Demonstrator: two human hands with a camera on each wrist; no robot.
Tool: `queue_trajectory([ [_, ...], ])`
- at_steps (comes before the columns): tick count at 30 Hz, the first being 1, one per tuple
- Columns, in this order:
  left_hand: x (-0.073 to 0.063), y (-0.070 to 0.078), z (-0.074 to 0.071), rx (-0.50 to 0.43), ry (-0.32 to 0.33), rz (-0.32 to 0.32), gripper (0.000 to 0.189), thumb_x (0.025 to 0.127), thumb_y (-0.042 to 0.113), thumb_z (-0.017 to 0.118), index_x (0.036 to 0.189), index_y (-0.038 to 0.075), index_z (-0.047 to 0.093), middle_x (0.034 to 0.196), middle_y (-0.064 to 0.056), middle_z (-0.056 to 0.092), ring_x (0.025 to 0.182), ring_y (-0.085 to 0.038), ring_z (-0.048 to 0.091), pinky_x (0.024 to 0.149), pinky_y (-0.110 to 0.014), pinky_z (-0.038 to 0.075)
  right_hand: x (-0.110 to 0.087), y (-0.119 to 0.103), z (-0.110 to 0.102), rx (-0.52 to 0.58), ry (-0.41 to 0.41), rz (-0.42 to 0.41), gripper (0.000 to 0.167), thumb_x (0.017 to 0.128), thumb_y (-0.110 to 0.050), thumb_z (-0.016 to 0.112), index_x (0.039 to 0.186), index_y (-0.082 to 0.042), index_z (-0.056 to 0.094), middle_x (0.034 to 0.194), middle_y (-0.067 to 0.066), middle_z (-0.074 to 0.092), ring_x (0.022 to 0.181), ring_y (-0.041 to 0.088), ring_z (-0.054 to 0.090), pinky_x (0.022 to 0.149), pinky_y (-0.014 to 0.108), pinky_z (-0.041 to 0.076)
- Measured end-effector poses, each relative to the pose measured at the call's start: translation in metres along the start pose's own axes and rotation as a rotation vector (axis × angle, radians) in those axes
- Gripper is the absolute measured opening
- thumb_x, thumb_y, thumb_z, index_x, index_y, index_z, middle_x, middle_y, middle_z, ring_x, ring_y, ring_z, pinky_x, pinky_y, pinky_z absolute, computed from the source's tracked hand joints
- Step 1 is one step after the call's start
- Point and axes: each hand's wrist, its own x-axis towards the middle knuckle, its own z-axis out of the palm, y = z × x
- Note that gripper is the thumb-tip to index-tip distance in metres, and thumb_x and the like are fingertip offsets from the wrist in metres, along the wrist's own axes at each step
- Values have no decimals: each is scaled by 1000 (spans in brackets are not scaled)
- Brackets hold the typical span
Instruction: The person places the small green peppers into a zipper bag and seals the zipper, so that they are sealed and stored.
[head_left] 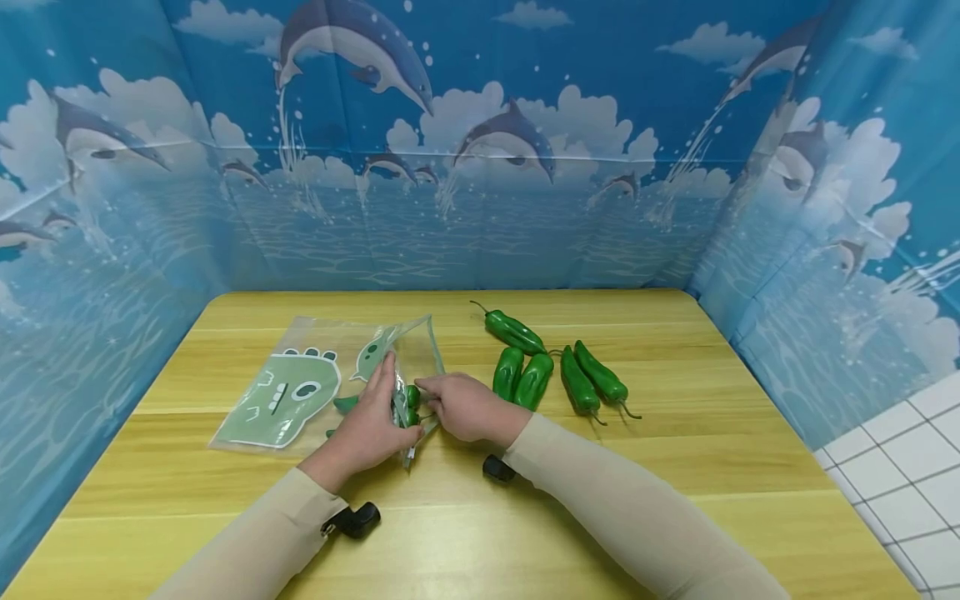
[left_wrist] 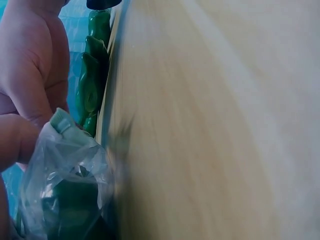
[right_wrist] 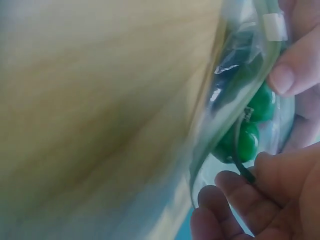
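A clear zip bag (head_left: pixel 258 412) with a green cartoon dinosaur print lies at the left of the table, its mouth spread toward the right. My left hand (head_left: pixel 365 427) grips the bag near its mouth; in the right wrist view, the left thumb (right_wrist: pixel 284 79) presses by the zip edge. Two green peppers show inside the mouth, and one pepper (right_wrist: pixel 246 143) has its stem pointing outward. At the opening, my right hand (head_left: pixel 467 407) pinches that stem between thumb and fingers. More green shows through the plastic, partly hidden by the left hand.
Right of the bag lie several loose green peppers: one at the back (head_left: pixel 514 332), two in the middle beside the right wrist, and two farther right (head_left: pixel 579 383). A dolphin-print curtain (head_left: pixel 480 217) stands behind the wooden table (head_left: pixel 600 508).
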Motion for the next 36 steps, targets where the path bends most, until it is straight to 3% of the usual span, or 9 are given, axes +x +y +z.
queue_trajectory([
  [2,0,0,0,4,-1,-8,127,86,30,82,169,14,-13,177,-23,-6,159,-51,16,116,-67,41,-4,0,-5,19,15,0,46,110,-12,51,156,-7,51,153,10,60,142,27,57,118,42,47],
  [5,1,0,0,10,-2,-15,127,86,31,82,169,15,-13,177,-23,-5,159,-51,18,115,-67,42,-10,2,-15,70,52,6,45,111,-12,51,155,-6,52,152,13,61,123,31,69,109,44,53],
  [7,2,0,0,9,-2,-20,128,86,32,83,169,15,-13,177,-22,-5,159,-51,17,116,-67,41,-15,6,-22,99,82,23,45,111,-14,52,155,-6,53,153,14,60,121,32,68,107,46,54],
  [9,3,-1,1,11,-1,-25,129,86,33,83,169,15,-13,177,-21,-6,160,-49,16,117,-67,40,-19,11,-29,120,111,46,45,111,-16,54,155,-8,53,154,14,58,124,32,67,107,48,53],
  [12,4,-1,1,12,0,-30,128,86,33,83,169,14,-14,177,-20,-6,160,-49,15,118,-67,38,-26,22,-39,118,148,90,47,110,-21,57,156,-10,53,160,11,53,147,31,51,117,51,47],
  [16,5,0,1,8,3,-44,128,87,33,82,169,14,-14,177,-19,-6,161,-48,14,118,-67,39,-35,38,-53,112,174,120,50,109,-24,58,157,-10,50,164,12,47,154,32,41,122,54,41],
  [24,4,-1,1,4,3,-54,128,87,34,82,169,15,-15,177,-18,-8,160,-49,13,116,-65,42,-56,74,-77,105,182,195,56,110,-27,56,162,-9,42,171,14,36,159,37,30,126,60,32],
  [30,4,1,1,3,1,-61,128,87,34,82,169,15,-15,177,-18,-8,161,-48,13,116,-65,42,-72,99,-91,29,195,228,60,109,-24,59,163,-7,40,170,20,34,157,44,32,124,64,32],
  [36,4,2,1,-1,-4,-71,128,88,34,81,169,14,-15,177,-18,-8,161,-48,12,115,-64,43,-88,121,-100,21,179,260,62,108,-23,60,164,-7,36,171,22,30,154,45,36,122,64,35],
])
